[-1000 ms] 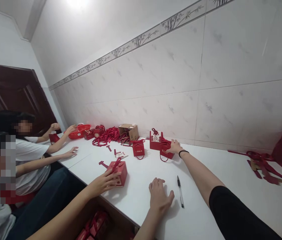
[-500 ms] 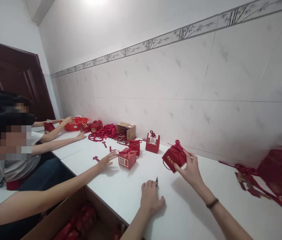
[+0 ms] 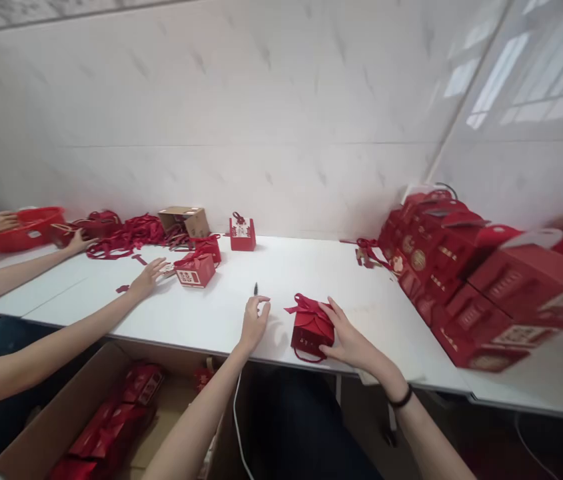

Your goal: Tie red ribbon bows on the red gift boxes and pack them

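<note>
Fingers of the right hand clamp a ribbon-tied red cardboard box from three o'clock; the left hand, fingers loosely parted, rests at nine.

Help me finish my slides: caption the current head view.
Right hand holding a ribbon-tied red gift box at a white table, with a pen showing beyond the left hand.

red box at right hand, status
Right hand gripping red box near front edge of table. Left hand beside it, half curled. Pen partly hidden by left hand.
</note>
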Demonstrator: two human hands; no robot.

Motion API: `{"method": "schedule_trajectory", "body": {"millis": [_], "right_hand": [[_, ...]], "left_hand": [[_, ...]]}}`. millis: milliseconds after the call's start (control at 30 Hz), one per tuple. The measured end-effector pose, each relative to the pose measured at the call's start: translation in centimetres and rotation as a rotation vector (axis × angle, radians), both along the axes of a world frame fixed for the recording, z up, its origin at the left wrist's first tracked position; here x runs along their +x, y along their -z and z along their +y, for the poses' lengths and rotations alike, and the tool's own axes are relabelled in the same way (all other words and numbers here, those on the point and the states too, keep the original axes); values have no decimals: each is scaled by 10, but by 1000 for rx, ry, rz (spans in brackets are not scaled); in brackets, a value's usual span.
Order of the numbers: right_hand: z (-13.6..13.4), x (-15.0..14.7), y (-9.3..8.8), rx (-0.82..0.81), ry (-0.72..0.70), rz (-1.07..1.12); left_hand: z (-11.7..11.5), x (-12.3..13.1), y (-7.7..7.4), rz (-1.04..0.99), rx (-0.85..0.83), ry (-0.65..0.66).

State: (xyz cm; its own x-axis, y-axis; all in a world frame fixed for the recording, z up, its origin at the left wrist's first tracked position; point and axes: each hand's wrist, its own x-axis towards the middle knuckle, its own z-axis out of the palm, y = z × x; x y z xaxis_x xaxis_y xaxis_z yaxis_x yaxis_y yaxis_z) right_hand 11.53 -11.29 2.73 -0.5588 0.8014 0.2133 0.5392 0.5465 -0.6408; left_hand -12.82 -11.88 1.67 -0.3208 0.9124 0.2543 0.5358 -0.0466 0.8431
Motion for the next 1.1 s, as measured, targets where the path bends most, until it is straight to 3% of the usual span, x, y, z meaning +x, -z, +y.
{"method": "schedule_trajectory", "body": {"millis": [67,267,567,767,933,1100], "right_hand": [[-2,10,-11,-93,11,81],[2,13,-17,-275,368,283],[13,-2,-1,-576,379,477],[14,-10,5,-588,358,789],[17,1,11,-554,464,977],[25,54,7,-420,692,1161]], "left_hand": [[-9,17,-7,-75,-2,57],[-9,42,-24,-252,-109,160],[-8,55,-11,-516,-190,240],[-17,56,-7,-662,-155,267],[-23,39,-2,-735,-159,268],[-32,-19,-2,-795,-76,55]]}}
